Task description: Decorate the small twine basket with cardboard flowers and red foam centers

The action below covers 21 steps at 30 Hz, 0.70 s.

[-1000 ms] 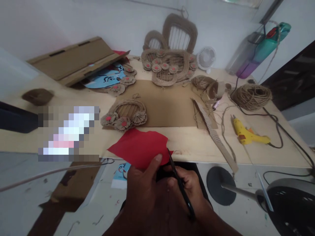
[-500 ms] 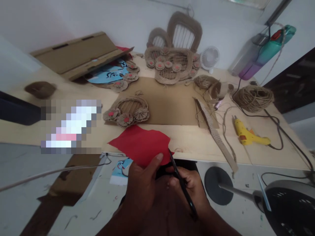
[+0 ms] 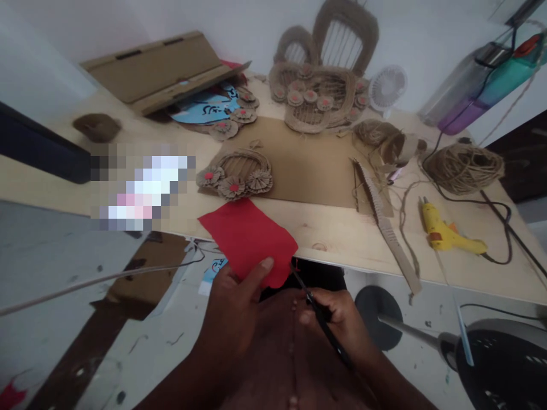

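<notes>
A red sheet point(image 3: 248, 233), paper or thin felt, is pinched in my left hand point(image 3: 235, 307), thumb on top and fingers hidden beneath. It reaches over the table's front edge. My right hand point(image 3: 337, 319) is closed around black-handled scissors point(image 3: 322, 322), whose blades point up at the sheet's lower right edge. A tiny red scrap point(image 3: 297, 263) shows by the blade tips. Just beyond the sheet, a twine-trimmed basket shape point(image 3: 241, 165) with pleated paper flowers lies on a cardboard sheet point(image 3: 303, 171).
On the right lie a yellow glue gun point(image 3: 448, 230), a twine ball point(image 3: 465, 167) and a corrugated cardboard strip point(image 3: 387, 228). Twine-wrapped baskets point(image 3: 320, 97), a small white fan point(image 3: 388, 88) and an open cardboard box point(image 3: 158, 71) stand behind. A blurred-out bright object point(image 3: 149, 188) is at left.
The scissors have come to the sheet's lower right edge, and the pointed bit there is no longer on it. The sheet has turned slightly. The camera view has shifted.
</notes>
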Motion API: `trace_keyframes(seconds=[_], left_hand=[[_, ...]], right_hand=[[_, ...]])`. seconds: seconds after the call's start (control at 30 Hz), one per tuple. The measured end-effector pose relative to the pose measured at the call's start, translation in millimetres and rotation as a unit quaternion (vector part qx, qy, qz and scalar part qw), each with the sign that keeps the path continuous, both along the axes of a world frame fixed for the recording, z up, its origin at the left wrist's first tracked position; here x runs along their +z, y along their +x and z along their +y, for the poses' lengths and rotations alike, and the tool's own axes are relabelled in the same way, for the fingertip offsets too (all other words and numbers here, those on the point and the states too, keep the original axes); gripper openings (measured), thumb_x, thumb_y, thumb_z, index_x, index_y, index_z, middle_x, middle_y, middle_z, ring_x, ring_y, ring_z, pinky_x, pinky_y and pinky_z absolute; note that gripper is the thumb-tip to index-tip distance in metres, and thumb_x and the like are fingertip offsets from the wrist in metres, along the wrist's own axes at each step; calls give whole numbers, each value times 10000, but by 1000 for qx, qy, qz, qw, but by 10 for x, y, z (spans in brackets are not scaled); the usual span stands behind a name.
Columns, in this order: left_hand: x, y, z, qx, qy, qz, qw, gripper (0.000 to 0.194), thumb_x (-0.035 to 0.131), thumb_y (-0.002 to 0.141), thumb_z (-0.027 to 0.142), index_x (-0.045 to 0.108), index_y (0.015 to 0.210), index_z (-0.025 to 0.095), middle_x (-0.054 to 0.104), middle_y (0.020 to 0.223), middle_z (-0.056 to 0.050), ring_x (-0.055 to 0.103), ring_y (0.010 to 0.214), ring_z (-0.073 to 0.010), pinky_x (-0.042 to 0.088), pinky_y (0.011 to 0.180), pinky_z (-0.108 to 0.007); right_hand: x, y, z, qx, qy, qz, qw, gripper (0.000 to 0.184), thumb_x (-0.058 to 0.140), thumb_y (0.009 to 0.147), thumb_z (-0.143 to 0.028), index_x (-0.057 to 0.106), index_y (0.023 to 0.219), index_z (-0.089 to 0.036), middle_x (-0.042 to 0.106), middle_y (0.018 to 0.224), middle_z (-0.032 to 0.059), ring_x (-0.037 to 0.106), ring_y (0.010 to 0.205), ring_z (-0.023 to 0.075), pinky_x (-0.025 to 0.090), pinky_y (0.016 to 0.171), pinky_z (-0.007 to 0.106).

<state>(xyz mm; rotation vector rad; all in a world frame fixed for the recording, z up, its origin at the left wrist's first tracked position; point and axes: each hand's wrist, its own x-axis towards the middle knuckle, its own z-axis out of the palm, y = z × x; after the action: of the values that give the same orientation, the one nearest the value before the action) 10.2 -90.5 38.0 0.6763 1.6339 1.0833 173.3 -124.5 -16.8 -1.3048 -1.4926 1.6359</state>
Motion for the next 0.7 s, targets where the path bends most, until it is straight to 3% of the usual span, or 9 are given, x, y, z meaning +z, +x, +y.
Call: trace_keyframes(seconds=[0.1,0.2,0.37,0.5,0.57,0.7], left_hand=[[10,-70,-68,-17,-16,-6,1000,164,693,718,348,688,636,205,724,600,-15,630,531,-179,493,501,-253],[39,-148,-66,-74,24,20,997,127,717,688,336,718,674,209,746,649,-23,678,611,-218,523,537,-269],[175,-199,190,-270,105,95,952,121,700,696,322,744,684,210,739,651,-30,659,584,-214,497,514,-263],[249,-137,434,-383,107,49,916,98,721,662,316,752,642,225,717,626,-24,619,551,-192,470,496,-252],[200,-99,505,-392,94,14,915,99,729,658,315,753,660,218,714,635,-24,612,559,-187,468,507,-254],[-34,-69,519,-321,47,-63,944,141,719,699,319,705,649,189,672,594,-3,570,524,-138,449,514,-231]], right_hand=[[50,30,-3,32,3,15,999,297,635,844,-450,754,870,-179,678,743,19,625,679,185,477,610,247],[94,58,-27,49,19,34,998,301,598,868,-437,748,927,-184,697,814,35,641,750,205,485,676,272],[138,89,-117,21,45,52,997,338,594,867,-448,736,1017,-180,664,771,28,602,688,183,489,674,277],[83,61,-187,-45,57,22,997,335,622,844,-439,737,1011,-172,552,630,-14,483,552,129,446,571,240],[-3,38,-202,-65,73,22,995,338,629,826,-450,748,958,-163,544,615,-9,479,554,133,429,544,235],[-173,0,-192,-72,25,4,997,325,601,848,-439,751,930,-162,613,676,24,553,621,165,441,537,236]])
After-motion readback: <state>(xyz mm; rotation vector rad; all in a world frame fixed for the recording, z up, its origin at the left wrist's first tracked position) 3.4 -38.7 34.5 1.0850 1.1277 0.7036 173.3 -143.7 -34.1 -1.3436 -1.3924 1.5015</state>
